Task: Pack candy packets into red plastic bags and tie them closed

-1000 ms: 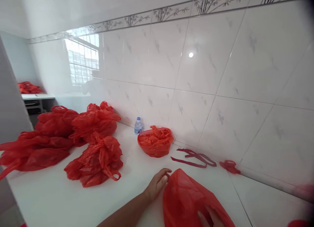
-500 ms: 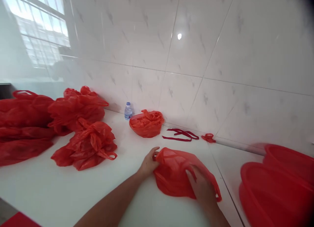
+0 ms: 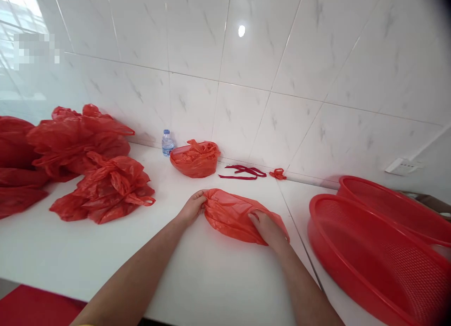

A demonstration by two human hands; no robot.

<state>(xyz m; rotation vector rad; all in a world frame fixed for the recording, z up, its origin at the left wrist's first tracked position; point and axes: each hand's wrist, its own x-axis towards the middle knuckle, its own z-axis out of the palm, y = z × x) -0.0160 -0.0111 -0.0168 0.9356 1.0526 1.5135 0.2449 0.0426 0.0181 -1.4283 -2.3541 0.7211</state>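
Red plastic bag (image 3: 229, 213) is what you have between your two hands, low down at the white table (image 3: 218, 279). Your left hand (image 3: 193, 208) pinches the bag's left end, thumb and fingers close together, with some fingertips tucked out of sight. Your right hand (image 3: 269, 229) is on the bag's right part. You can see its thumb, but most of its fingers are hidden, so I can't tell if it holds tight or just rests. The bag goes across from one hand to the other, and your right hand covers some of it.

Past the bag, near the wall (image 3: 246, 119), lie dark red strips (image 3: 243, 172), and just right of them is a little red scrap (image 3: 278, 174) with loops. Left of the strips sits a round red bundle (image 3: 195, 166); I can't make out what is inside. Beside it, a small water bottle (image 3: 167, 146) stands upright.

Left of your left hand is a crumpled red bundle (image 3: 109, 194). More red bundles (image 3: 84, 133) are heaped behind it, partly cut off at the side. Right of your right hand, past a dark line in the table, are two red baskets (image 3: 355, 255), cut off too.
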